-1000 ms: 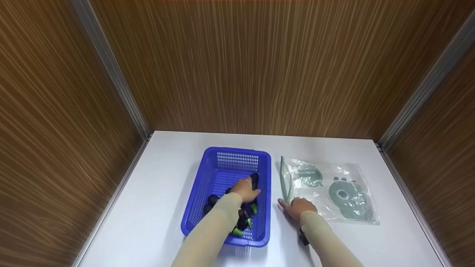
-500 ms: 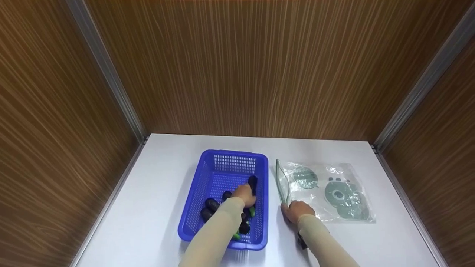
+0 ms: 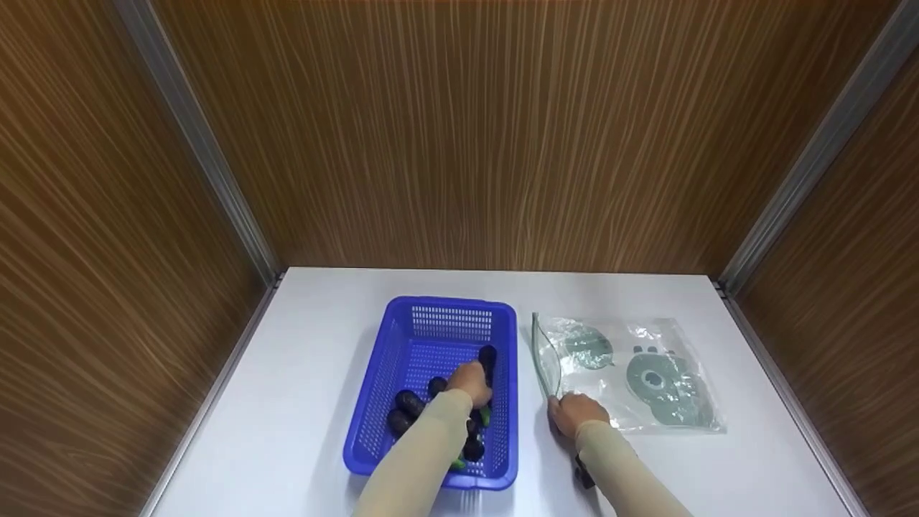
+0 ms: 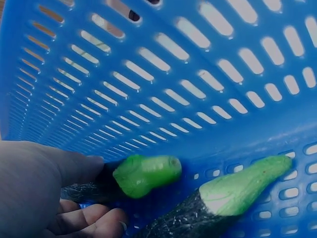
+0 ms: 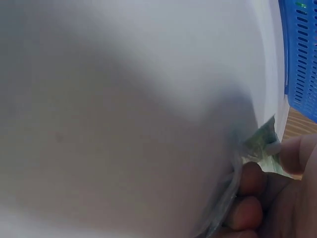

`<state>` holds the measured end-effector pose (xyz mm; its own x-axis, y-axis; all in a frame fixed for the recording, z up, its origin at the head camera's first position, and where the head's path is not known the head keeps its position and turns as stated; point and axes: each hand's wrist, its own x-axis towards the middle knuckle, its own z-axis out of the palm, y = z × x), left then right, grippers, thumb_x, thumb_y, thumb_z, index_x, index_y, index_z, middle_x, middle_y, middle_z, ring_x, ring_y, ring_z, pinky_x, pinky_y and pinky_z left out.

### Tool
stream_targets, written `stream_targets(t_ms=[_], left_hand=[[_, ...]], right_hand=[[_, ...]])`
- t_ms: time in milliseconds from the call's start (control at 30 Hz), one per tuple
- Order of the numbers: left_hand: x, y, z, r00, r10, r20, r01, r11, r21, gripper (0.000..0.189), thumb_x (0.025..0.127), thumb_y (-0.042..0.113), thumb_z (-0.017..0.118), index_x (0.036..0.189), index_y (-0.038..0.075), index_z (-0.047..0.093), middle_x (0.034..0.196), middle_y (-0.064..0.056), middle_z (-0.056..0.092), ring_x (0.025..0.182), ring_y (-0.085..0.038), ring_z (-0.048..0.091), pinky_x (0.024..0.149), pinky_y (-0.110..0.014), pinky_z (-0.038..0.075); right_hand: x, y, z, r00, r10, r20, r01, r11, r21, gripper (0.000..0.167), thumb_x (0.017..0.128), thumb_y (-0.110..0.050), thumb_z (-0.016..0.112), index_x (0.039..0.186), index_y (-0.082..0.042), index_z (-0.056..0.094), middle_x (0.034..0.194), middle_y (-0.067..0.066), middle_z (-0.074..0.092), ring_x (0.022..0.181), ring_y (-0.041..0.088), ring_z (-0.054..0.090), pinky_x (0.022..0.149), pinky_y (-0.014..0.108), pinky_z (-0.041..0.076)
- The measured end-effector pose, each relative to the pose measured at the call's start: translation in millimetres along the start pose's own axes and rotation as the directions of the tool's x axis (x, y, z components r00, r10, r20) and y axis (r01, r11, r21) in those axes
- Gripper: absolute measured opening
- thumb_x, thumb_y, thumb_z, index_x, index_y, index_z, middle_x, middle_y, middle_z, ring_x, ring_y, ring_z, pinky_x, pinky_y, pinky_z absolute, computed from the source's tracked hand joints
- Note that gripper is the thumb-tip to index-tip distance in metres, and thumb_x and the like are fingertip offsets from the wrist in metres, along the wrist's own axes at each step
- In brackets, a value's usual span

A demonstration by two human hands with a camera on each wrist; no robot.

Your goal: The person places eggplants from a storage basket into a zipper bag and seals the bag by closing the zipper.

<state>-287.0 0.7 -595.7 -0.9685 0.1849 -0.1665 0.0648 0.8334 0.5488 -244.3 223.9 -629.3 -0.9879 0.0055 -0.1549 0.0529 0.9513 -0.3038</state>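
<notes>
Nearest, at the bottom centre of the frame, a person's cream long sleeve (image 3: 416, 459) slants over a deep blue, rectangular, perforated plastic basket (image 3: 512, 391) and hides part of what lies inside. In the basket, the left hand (image 3: 470, 384) holds a glossy, dark purple eggplant with a green stem cap (image 4: 148, 174), thumb on top and fingers curled beneath, just below the cap, a hold that seems meant to steady its smooth skin. A second dark eggplant with a pale green cap (image 4: 218, 206) lies close by; other dark, rounded eggplants (image 3: 409, 403) sit at the basket's lower left. To the right of the basket, the right hand (image 3: 578, 413) pinches the near end of a green edge strip (image 3: 535, 352) on a clear plastic bag printed with green shapes (image 3: 621, 380). The strip bows into a narrow gap, probably because that corner is held. The bag lies flat, its edge facing the basket, whose wall stands between the two hands. Beyond both stretches a white tabletop (image 3: 316, 402), then, filling the upper frame, a brown wood-grain panel (image 3: 459, 136).
</notes>
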Motion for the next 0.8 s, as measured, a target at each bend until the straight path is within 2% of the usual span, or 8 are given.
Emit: stream_targets(t_ms=[100,167,333,500,633,800], left_hand=[[-1.8,-1.1,-2.6,1.0,0.021,-0.023,-0.021,1.0,0.002,0.025,0.076,0.008,0.072,0.097,-0.002,0.061,0.09,-0.013,0.064,0.089,-0.029,0.062,0.077,-0.042,0.052],[-3.2,-2.0,-4.3,1.0,0.008,-0.025,-0.009,1.0,-0.012,0.025,0.076,0.007,0.072,0.097,-0.001,0.061,0.09,-0.012,0.063,0.088,-0.028,0.061,0.076,-0.041,0.052],[-6.4,-6.0,-5.3,0.999,-0.028,-0.024,0.027,0.998,-0.051,0.016,0.077,0.006,0.071,0.089,0.001,0.062,0.083,-0.009,0.061,0.078,-0.022,0.058,0.068,-0.039,0.052],[-8.2,-10.3,-4.7,0.999,-0.04,-0.034,0.037,0.995,-0.091,0.01,0.078,0.006,0.069,0.08,0.005,0.06,0.075,-0.004,0.058,0.069,-0.019,0.056,0.061,-0.035,0.05],[-11.7,-11.1,-6.3,0.999,-0.049,-0.024,0.046,0.992,-0.113,0.01,0.08,0.007,0.069,0.083,0.005,0.06,0.077,-0.004,0.057,0.07,-0.02,0.056,0.061,-0.035,0.05],[-16.8,-8.3,-10.6,0.998,-0.05,-0.029,0.046,0.991,-0.125,0.014,0.08,0.008,0.07,0.09,0.003,0.061,0.082,-0.006,0.058,0.074,-0.02,0.055,0.066,-0.037,0.05]], right_hand=[[-0.8,0,1,1.0,0.0,-0.02,0.0,1.0,0.003,0.043,0.096,-0.031,0.041,0.085,0.004,0.064,0.091,0.024,0.065,0.086,0.046,0.062,0.074,0.056,0.049],[-1.0,1,1,1.0,0.006,-0.031,-0.006,1.0,0.008,0.043,0.095,-0.032,0.042,0.084,0.003,0.064,0.09,0.024,0.065,0.085,0.046,0.062,0.073,0.056,0.049],[-3.3,3,3,1.0,0.016,-0.023,-0.016,1.0,0.003,0.042,0.095,-0.034,0.043,0.081,0.001,0.063,0.087,0.022,0.065,0.081,0.044,0.062,0.069,0.055,0.049],[-9.3,2,3,0.999,0.01,-0.043,-0.011,1.0,-0.02,0.041,0.094,-0.033,0.045,0.076,0.001,0.061,0.082,0.021,0.064,0.073,0.041,0.062,0.063,0.054,0.048],[-15.5,4,3,0.997,0.008,-0.071,-0.012,0.999,-0.053,0.039,0.09,-0.034,0.051,0.073,0.001,0.06,0.076,0.019,0.063,0.066,0.04,0.061,0.058,0.053,0.048],[-19.4,10,4,0.995,-0.004,-0.099,-0.002,0.998,-0.058,0.029,0.081,-0.028,0.06,0.074,0.001,0.062,0.072,0.019,0.063,0.063,0.038,0.061,0.055,0.052,0.048]])
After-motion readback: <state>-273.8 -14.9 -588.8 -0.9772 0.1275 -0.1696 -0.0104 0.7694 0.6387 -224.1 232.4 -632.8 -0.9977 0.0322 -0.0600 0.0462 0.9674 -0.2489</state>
